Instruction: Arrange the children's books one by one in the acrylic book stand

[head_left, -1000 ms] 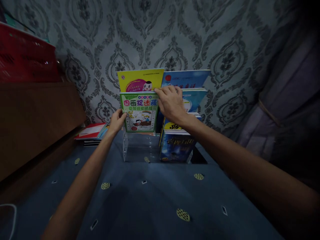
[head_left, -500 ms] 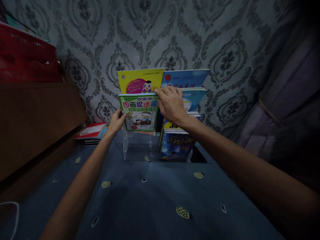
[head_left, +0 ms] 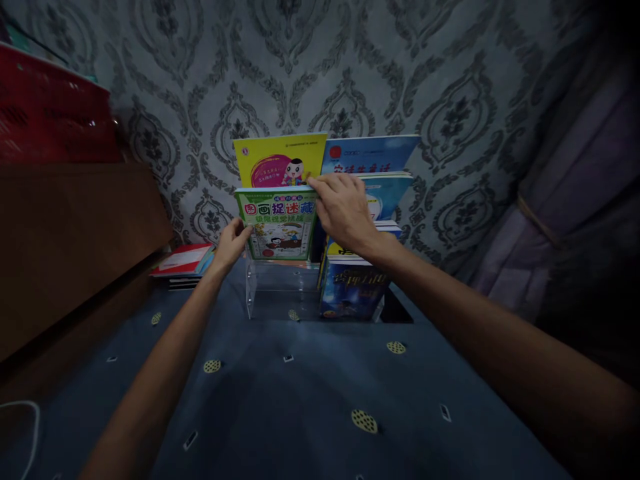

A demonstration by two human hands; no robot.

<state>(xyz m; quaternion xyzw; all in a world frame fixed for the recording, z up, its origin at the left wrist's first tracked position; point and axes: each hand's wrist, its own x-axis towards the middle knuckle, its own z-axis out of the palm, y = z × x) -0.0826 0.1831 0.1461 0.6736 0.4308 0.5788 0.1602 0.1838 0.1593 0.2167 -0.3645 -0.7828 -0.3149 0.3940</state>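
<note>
Here, the left hand (head_left: pixel 233 245) has its fingers holding the green book (head_left: pixel 281 233) by its left edge; the right hand's (head_left: pixel 344 208) fingers grip its top right corner, toward the left edge of the clear rack (head_left: pixel 251 288), before the yellow book (head_left: pixel 277 153).

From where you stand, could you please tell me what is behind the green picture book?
The upper part of a yellow book shows above the green picture book; its lower part, and anything between them, is covered.

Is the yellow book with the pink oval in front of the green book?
No, the green book stands in front, hiding the lower part of the yellow book.
</note>
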